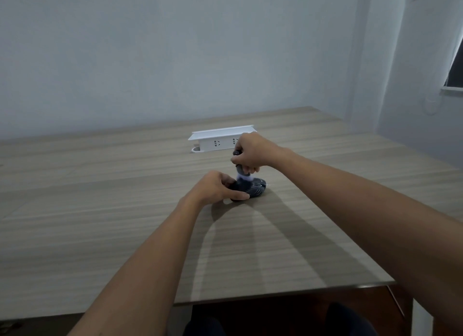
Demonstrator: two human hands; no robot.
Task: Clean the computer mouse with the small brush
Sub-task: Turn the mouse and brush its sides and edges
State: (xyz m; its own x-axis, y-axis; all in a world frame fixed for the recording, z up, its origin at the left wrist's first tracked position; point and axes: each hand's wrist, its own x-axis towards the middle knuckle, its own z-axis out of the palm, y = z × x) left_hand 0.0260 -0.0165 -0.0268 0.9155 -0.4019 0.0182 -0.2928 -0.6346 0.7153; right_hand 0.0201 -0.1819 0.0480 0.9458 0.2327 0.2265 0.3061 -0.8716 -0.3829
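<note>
Two bare hands work at the middle of a wood-grain bench [100, 210], shown from the head view. Behind them stands a white socket box [220, 140] with its lid raised, partly hidden by the right hand; it plays no part in the task. The left hand [215, 189] lies on the near, left side of the computer mouse [255, 188], its fingers [238, 196] curled round the dark body and pressing it to the bench. The right hand [253, 151] hangs directly above, closed in a fist round the grey handle of the small brush [240, 169], which stands nearly upright. The pale bristles touch the top of the mouse, just beside the left fingertips. The bristles appear blurred, so the exact patch under them cannot be told.

Step in hand, as judged: brushing the upper shell, with the mouse steadied. How much of the surface is already clean cannot be told. The next move calls for short, light strokes toward the far end and button seams, the left grip kept firm so the mouse does not slide, then turned to expose its sides.
</note>
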